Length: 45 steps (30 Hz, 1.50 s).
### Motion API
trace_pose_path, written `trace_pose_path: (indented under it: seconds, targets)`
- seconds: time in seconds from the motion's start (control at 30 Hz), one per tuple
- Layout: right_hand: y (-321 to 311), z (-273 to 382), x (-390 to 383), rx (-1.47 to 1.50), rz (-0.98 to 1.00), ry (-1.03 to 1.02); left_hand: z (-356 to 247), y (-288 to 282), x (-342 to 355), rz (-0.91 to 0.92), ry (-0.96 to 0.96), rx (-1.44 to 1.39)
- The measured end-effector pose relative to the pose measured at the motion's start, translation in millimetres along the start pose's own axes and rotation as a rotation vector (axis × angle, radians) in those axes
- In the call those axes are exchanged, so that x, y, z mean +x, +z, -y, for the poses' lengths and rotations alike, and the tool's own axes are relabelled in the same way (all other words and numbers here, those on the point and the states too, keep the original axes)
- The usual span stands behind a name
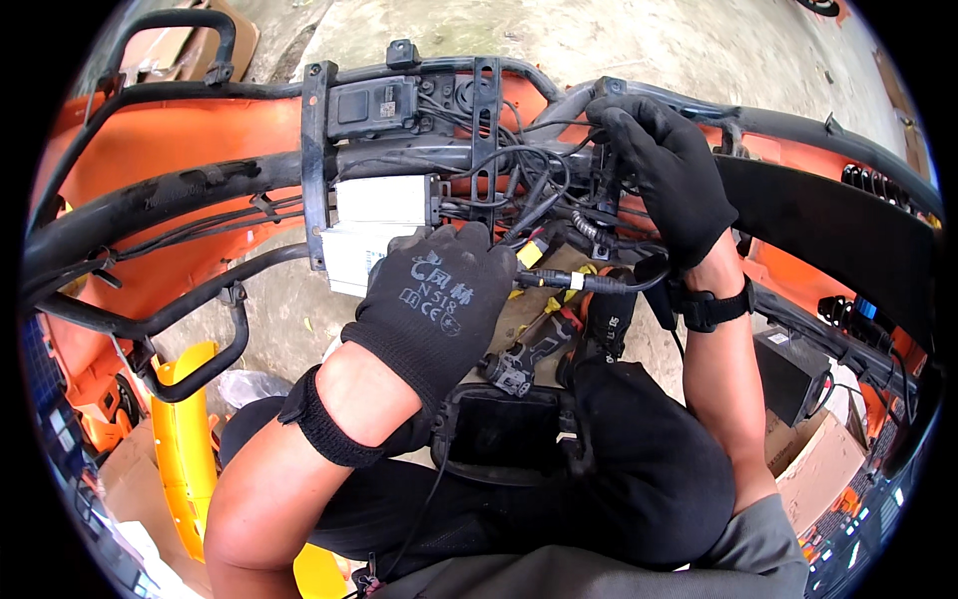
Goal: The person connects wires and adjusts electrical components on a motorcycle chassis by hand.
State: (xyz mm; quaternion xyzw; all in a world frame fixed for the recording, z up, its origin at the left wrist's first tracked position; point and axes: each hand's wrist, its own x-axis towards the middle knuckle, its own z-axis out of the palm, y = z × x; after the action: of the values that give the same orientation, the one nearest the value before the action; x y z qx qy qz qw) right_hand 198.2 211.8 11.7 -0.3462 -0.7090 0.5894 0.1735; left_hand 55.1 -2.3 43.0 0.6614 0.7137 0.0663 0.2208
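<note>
Both my hands wear black knitted work gloves, over the frame (220, 180) of a vehicle with black tubes and orange panels. My left hand (434, 299) is curled beside two silver control boxes (384, 201), at the edge of the wire bundle; its fingertips are hidden beneath it. At the upper right my right hand (669, 165) pinches a thin black cable (564, 124) between thumb and fingers. Between the hands lies a tangle of black wires (529, 180) with connectors. A thick black cable with yellow and white bands (577, 282) runs below them. A flat black module (371, 106) sits between cross brackets.
A grey cordless power tool (524, 357) lies on the concrete floor near my shoe (602, 324). A black tray-like case (504, 431) is between my legs. A yellow panel (188, 449) stands at the left, and an opened cardboard box (820, 464) at the right.
</note>
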Motion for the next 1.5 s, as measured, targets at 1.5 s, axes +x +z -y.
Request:
trace_pose_path:
  seconds: [1.5]
  targets:
    - [63, -77, -102, 0.102, 0.727, 0.373, 34, -20, 15, -0.023, -0.198, -0.62]
